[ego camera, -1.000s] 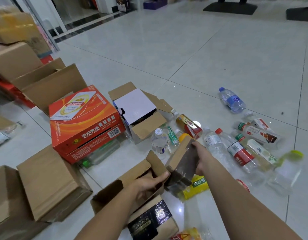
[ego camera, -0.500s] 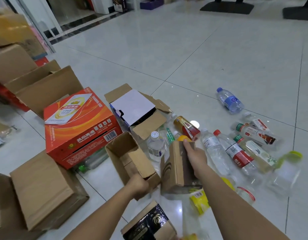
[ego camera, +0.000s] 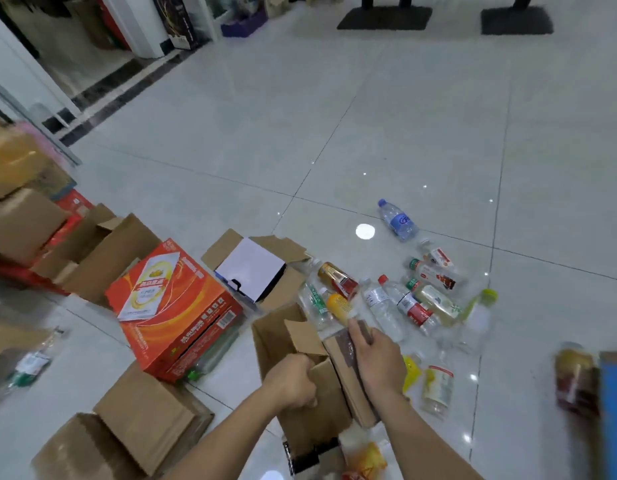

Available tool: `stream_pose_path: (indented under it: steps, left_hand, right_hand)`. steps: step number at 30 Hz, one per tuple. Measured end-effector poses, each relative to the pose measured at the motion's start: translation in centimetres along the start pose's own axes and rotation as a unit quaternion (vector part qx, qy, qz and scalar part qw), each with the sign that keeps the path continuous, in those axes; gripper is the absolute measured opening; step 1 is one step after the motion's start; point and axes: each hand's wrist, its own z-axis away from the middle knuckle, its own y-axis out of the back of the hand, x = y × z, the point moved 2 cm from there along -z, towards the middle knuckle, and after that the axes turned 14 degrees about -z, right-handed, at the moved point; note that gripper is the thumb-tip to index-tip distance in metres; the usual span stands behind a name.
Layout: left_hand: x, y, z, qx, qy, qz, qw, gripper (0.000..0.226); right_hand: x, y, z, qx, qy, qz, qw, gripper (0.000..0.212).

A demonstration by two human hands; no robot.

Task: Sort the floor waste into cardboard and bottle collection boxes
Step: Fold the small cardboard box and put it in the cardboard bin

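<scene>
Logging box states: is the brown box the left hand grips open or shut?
Open. The brown box has flaps raised, its hollow inside showing; the left hand grips one flap.

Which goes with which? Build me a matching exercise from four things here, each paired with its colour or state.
Column one:
1. left hand
2. right hand
3. carton
4. lone bottle

Column two:
A. blue cap, lying apart from the pile
B. grips a flap of the open box
C. red and orange
D. holds the taped small box

Pairs: 1-B, 2-D, 3-C, 4-A.
</scene>
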Motion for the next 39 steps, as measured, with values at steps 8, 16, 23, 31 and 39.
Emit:
stream_pose_path:
  steps: [8,16,23,31,39]
  left_hand:
    - [16.2,12.6,20.1,0.006,-0.161,-0.164,0.973,0.016]
    - [32.7,10.2,40.6,0.003,-0.414,-0.349,0.841,0.027]
    - [39.8,-3.5,53.6,-0.05,-0.556,-0.483,0.674,0.028]
    - [39.5,-19.3,61.2,-0.141,-0.569,-0.604,0.54,0.028]
    - [41.4,-26.2,61.7,-0.067,-0.573,-0.713,0.398,0.038]
  right_hand:
    - [-9.8,22.0,13.5,0.174,-0.101,-0.101,0.974,0.061]
    - [-8.0,41.5,34.5,0.429,-0.216,-0.164,0.862,0.056]
    - [1.9,46.4,53.6,0.577,-0.341,-0.235,0.704,0.058]
    - [12.4,42.4,69.0,0.632,-0.456,-0.265,0.568,0.066]
    - [17.9,41.3,72.5,0.543,-0.472,-0.154,0.678,0.049]
